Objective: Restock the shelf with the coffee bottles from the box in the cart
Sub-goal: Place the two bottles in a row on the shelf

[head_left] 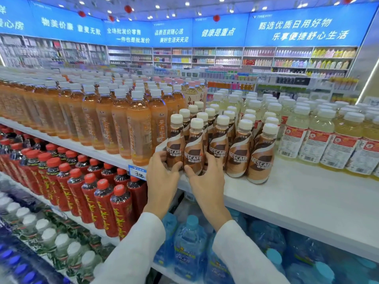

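Head view: left grip (pixel 162 177) and right grip (pixel 202 177) each clamp a front coffee bottle (pixel 193 146) on the white shelf (pixel 287 191), store aisle.

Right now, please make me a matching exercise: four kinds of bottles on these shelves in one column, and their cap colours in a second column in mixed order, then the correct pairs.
Column 1
1. coffee bottles
2. orange tea bottles
3. dark red-label bottles
4. large water bottles

Column 2
A. red
B. light blue
C. cream
D. white

Pairs: 1-C, 2-D, 3-A, 4-B
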A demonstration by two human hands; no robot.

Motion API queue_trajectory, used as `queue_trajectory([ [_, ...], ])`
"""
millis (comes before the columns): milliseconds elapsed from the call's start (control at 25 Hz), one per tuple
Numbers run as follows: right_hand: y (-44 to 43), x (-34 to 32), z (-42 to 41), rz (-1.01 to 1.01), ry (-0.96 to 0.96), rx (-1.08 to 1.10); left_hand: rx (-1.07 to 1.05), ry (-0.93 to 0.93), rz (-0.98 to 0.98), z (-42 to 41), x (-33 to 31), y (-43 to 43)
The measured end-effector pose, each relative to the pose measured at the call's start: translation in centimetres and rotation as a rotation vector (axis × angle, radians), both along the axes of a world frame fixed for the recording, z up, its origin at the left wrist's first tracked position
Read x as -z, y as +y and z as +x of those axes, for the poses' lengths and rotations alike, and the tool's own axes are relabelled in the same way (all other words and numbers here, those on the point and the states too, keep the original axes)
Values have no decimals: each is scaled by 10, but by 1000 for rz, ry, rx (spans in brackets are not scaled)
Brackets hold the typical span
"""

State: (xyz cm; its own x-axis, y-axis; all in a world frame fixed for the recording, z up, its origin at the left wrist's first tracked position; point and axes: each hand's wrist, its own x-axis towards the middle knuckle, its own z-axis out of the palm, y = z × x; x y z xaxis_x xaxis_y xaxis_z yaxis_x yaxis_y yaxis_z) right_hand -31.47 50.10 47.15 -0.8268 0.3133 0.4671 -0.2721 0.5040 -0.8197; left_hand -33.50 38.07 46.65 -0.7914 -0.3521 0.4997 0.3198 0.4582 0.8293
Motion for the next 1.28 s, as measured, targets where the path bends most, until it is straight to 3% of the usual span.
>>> queue_trajectory([
  [320, -5, -2, -1, 36, -11, 26, -83, 100, -20, 2, 9, 5],
  [1040, -9, -2, -3, 12, -15, 20, -47, 49, 15, 5, 10, 6],
  [1280, -1, -2, 9, 1, -84, -106, 2, -18, 3, 23, 12, 9],
])
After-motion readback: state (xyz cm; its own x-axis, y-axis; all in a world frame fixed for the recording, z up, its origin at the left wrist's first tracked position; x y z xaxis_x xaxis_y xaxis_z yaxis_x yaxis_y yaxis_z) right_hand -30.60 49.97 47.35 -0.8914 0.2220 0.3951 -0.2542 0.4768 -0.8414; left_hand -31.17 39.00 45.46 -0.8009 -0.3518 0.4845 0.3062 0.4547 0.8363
